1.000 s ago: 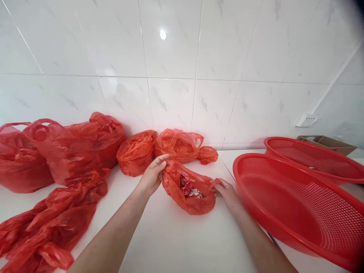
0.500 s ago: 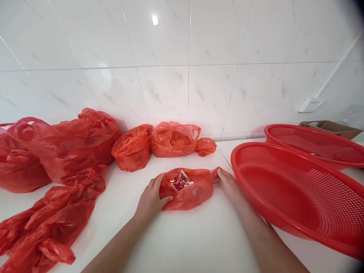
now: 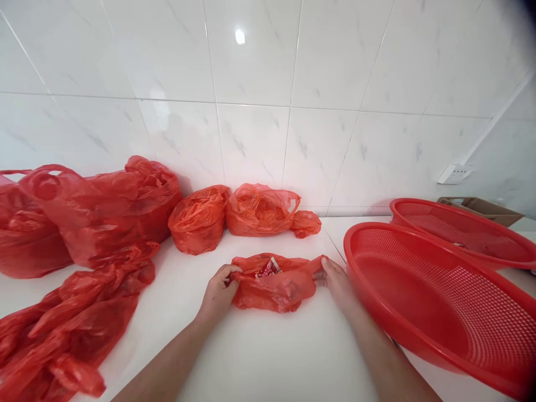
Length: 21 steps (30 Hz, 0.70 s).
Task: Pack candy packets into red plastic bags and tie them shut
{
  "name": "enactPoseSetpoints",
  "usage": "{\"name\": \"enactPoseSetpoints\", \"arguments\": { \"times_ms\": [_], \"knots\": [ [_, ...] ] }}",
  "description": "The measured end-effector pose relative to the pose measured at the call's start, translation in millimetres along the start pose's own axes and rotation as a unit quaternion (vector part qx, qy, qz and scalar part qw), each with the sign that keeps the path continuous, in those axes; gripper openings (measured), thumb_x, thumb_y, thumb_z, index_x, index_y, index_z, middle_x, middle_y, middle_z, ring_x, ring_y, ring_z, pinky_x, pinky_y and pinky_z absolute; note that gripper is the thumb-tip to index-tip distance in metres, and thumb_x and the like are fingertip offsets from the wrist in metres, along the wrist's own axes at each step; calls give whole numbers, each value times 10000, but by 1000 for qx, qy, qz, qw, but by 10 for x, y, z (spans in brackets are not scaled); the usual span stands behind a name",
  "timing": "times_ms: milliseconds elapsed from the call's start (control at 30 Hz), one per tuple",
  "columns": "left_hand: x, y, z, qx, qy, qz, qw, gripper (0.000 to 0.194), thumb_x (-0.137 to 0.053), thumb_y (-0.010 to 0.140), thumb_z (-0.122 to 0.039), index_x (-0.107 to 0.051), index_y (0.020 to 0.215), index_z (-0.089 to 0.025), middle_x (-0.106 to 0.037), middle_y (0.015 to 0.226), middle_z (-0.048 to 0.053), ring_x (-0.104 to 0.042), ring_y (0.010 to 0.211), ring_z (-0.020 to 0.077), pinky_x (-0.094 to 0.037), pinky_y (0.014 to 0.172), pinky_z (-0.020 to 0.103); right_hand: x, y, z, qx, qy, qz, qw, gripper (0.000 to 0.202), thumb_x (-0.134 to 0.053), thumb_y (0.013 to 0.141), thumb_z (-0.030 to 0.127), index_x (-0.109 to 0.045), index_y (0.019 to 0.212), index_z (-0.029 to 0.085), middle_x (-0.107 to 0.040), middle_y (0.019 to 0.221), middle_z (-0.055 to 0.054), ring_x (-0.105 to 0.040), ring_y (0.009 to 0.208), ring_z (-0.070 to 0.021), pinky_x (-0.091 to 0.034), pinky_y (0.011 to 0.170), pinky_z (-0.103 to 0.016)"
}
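Note:
A thin red plastic bag (image 3: 272, 293) lies on the white table in front of me, its mouth partly drawn together. Through the opening a small red-and-white wrapped packet (image 3: 268, 267) shows; the rest of the contents is hidden by the plastic. My left hand (image 3: 221, 287) pinches the bag's left edge between thumb and fingers. At the opposite end, my right hand (image 3: 334, 277) grips the gathered right corner, close to the rim of a red plastic basket (image 3: 355, 251).
Several filled red bags stand along the tiled wall, among them a round one (image 3: 199, 220) and a handled one (image 3: 262, 212). Crumpled red bags (image 3: 84, 312) lie at left. A second red basket (image 3: 464, 223) and a brown box (image 3: 488, 210) sit behind right.
My left thumb has come off the bag's front and now pinches its left edge. The mouth has narrowed, covering more of the packets. The view has tilted slightly.

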<state>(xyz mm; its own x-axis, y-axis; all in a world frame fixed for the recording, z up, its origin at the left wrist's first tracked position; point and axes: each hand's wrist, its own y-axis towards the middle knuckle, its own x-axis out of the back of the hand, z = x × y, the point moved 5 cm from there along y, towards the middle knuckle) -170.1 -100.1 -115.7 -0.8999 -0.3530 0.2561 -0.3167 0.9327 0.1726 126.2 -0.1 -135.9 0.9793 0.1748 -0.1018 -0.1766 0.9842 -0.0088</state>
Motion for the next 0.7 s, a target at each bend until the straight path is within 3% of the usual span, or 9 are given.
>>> {"name": "enactPoseSetpoints", "arguments": {
  "times_ms": [267,467,700],
  "knots": [
    [82,16,42,58,-94,-24,994,237,-600,741,-397,-592,881,-205,-603,808,-1,-566,700,142,-458,620,228,-1,-2,14,-4,-10,-21,1000,467,-519,768,637,-629,861,193,-670,838,-68,-623,705,-188,-501,589,-294],
    [107,-9,-2,66,-113,-36,991,235,-614,747,-418,-551,746,-191,-536,662,-32,-496,603,110,-421,548,202,20,7,-16,-14,-7,-18,1000,462,-515,782,626,-634,890,192,-671,895,-80,-621,711,-183,-490,585,-290],
    [124,-16,30,83,-139,-31,986,266,-613,758,-433,-525,729,-184,-542,647,-32,-498,581,107,-428,542,211,1,-10,-11,-14,-7,-9,1000,459,-531,771,625,-634,883,192,-668,903,-82,-623,710,-185,-498,604,-303]
  ]
}}
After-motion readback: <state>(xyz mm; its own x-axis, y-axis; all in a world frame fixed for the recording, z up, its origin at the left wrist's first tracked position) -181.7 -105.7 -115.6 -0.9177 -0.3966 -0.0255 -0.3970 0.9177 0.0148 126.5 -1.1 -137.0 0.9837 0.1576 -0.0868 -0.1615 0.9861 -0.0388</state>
